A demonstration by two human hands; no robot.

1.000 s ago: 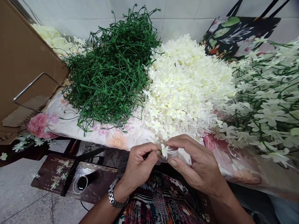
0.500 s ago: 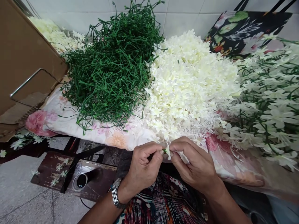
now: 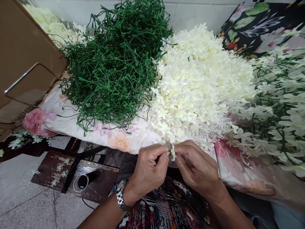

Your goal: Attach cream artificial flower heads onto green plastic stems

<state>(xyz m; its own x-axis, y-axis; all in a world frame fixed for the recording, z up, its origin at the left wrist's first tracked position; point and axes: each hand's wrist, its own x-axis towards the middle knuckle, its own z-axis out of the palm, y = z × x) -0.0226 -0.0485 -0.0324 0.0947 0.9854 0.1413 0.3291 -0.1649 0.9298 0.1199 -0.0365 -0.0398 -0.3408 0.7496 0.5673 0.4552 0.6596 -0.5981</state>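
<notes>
My left hand (image 3: 152, 165) and my right hand (image 3: 199, 168) meet at the front edge of the cloth, fingertips a small gap apart. Between them is a small white artificial flower (image 3: 173, 155) with a bit of green at its base. My left thumb and forefinger pinch the green stem end, mostly hidden by the fingers. The right thumb and forefinger close on the flower's petal side; exactly which part is too small to tell. Beyond my hands lie a heap of loose white flower heads (image 3: 202, 76) and a tangled pile of green plastic stems (image 3: 114, 70).
Finished-looking white sprays on green stems (image 3: 286, 114) spread at the right. A cardboard box (image 3: 30, 41) with a metal wire handle (image 3: 22, 78) stands left. Below, a brown wooden board (image 3: 102, 181) carries a clear cup of dark liquid (image 3: 82, 183). A floral cloth (image 3: 95, 135) covers the work surface.
The camera view has shifted slightly, so the piles sit a little differently. Both hands keep their pinch; the flower is turned a little, with more of its green base showing.
</notes>
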